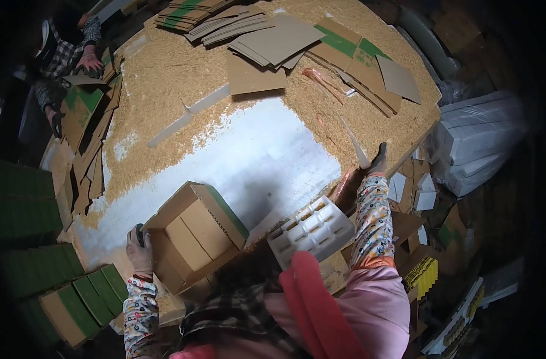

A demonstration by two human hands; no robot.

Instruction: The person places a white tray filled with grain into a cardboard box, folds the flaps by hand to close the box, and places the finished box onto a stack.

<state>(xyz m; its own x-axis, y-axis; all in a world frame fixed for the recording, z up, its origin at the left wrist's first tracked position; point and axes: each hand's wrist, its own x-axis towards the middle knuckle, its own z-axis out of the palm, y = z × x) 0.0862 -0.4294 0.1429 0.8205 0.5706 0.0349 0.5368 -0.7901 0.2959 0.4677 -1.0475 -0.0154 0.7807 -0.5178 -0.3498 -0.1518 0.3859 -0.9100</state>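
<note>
An opened cardboard box [194, 244] with a green band sits tilted toward me at the near edge of the table, its inside bare. My left hand [140, 251], in a glove with dark fingertips, grips the box's left wall. My right hand [379, 160], also gloved, reaches to the right side of the table over wood shavings. Beside its fingers lies the end of a thin pale strip [359, 146]; whether the hand holds it is unclear. A white moulded tray with square cells [312, 231] rests between the box and my right forearm, some shavings in its cells.
Wood shavings [165, 85] cover much of the white tabletop [255, 148]. Flattened cartons [353, 63] and cardboard sheets [277, 40] lie at the far side. At left, a co-worker's gloved hand [90, 63] touches folded cartons. Green-banded boxes [82, 300] stand lower left, plastic-wrapped white blocks [475, 134] at right.
</note>
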